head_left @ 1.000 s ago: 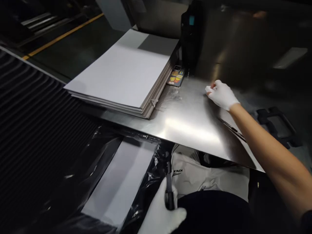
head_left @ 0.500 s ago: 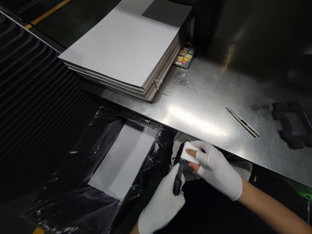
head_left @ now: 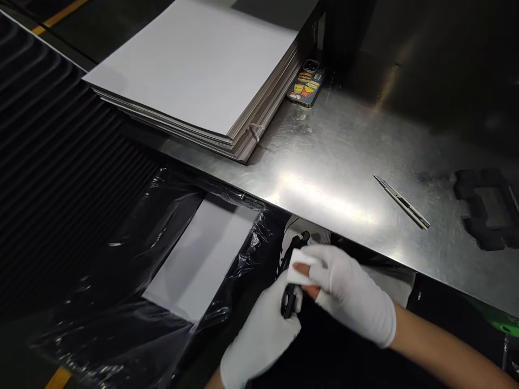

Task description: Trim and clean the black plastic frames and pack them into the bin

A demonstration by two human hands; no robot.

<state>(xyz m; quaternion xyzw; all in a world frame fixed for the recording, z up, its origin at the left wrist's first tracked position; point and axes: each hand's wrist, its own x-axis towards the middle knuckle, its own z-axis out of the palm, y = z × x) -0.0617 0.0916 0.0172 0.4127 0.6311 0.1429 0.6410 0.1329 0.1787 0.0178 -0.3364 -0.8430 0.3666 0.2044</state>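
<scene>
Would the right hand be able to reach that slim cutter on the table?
Probably yes: the slim cutter lies uncovered on the metal table, though the right hand holds a small white piece.

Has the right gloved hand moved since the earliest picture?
Yes, towards the near side: the right hand was over the metal table; now it is off the table's near edge, beside the left hand.

Your gloves [head_left: 259, 329] are white, the bench [head_left: 344, 156] silver-grey, the top sheet [head_left: 194, 65] white; colourful food pictures pattern the dark phone [head_left: 306, 84].
</scene>
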